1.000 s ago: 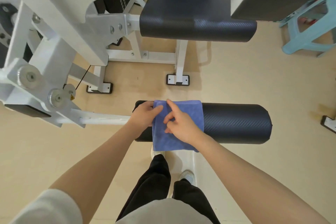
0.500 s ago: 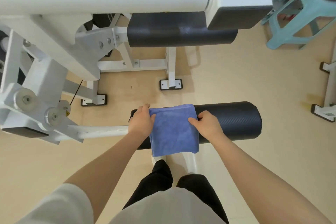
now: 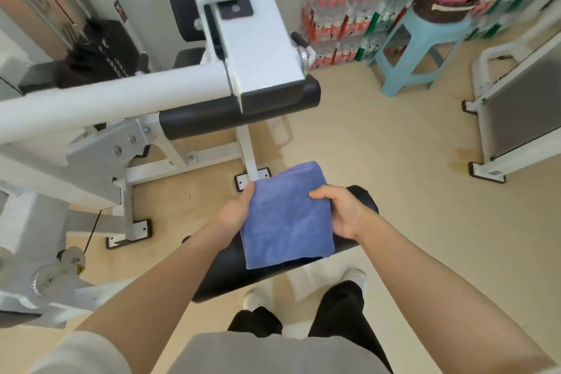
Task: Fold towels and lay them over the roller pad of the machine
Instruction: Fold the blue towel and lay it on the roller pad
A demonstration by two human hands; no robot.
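Low in the frame's centre, the folded towel (image 3: pixel 287 217) lies over the roller pad (image 3: pixel 224 270), left hand (image 3: pixel 235 211) and right hand (image 3: pixel 341 211) each gripping an edge. It looks like final straightening; next, release and fetch another. Since half a second ago the view has swung up-right, and the pad now lies diagonal.

Soft matt blue cloth towel (image 3: pixel 287 215) on a black textured roller pad (image 3: pixel 230 270); glossy white metal frame (image 3: pixel 121 94).
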